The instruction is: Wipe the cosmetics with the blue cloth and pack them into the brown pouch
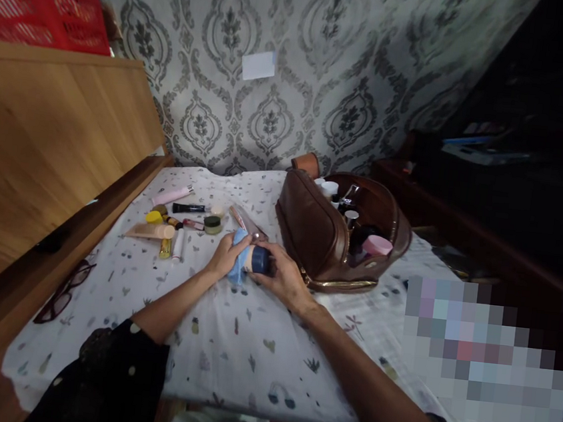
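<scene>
Above the middle of the table, my left hand (225,256) is closed on a light blue cloth (239,260), which presses against the side of a small container with a dark blue cap (259,260). My right hand (282,277) wraps round the capped end of that container. Just to the right stands a brown toiletry bag (313,221), unzipped, with several bottles and a pink-lidded jar (377,246) inside. Behind my hands lies a clear pouch or packet (247,222). What is inside the cloth is hidden.
Left of my hands lie several cosmetics: a pink tube (171,195), a black-handled brush (191,209), a green-lidded jar (212,224) and a beige tube (151,231). Glasses (65,292) rest near the left edge. A wooden cabinet (57,147) bounds the left; a blurred-out patch covers the right.
</scene>
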`<action>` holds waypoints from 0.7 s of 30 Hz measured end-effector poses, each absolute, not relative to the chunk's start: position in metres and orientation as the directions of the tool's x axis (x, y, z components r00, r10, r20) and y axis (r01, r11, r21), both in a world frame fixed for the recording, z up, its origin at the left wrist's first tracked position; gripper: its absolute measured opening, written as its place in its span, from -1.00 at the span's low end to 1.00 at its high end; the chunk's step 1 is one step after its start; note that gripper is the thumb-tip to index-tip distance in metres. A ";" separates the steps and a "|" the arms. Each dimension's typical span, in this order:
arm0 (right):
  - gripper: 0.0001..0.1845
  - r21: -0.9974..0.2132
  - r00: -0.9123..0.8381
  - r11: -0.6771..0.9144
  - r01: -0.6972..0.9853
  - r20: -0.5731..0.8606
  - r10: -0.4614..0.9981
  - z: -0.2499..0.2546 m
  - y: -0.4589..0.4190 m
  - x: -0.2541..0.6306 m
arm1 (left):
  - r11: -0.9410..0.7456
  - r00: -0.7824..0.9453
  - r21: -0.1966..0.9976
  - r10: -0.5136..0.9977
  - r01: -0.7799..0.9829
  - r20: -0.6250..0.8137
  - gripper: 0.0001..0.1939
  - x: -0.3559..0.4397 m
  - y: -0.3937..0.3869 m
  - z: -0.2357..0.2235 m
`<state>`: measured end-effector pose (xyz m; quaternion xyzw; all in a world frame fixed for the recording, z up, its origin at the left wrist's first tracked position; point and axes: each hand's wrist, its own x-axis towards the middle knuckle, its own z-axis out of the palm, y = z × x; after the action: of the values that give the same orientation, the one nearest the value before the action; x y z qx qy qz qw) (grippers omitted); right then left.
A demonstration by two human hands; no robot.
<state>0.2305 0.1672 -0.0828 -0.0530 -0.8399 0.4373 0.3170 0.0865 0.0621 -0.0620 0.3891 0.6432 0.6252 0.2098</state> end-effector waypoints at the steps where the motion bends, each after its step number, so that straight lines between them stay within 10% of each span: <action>1: -0.40 -0.761 -0.792 0.618 -0.199 0.496 0.356 -0.082 0.167 0.231 | -0.084 -0.622 0.974 0.757 0.210 0.199 -0.52 0.084 0.063 -0.064; 12: -0.42 -0.938 -0.809 0.309 -0.156 0.301 0.505 -0.077 0.164 0.231 | -0.122 -0.588 0.992 0.800 0.033 0.118 -0.45 0.084 0.062 -0.065; 21: -0.45 -0.985 -0.796 0.133 -0.112 0.169 0.581 -0.069 0.165 0.231 | -0.151 -0.353 0.897 0.882 0.416 0.312 -0.44 0.101 0.051 -0.056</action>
<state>0.2313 0.1647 -0.0693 -0.1671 -0.7017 0.6369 0.2721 0.1006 0.0513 -0.0557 0.5272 0.6156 0.5454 0.2139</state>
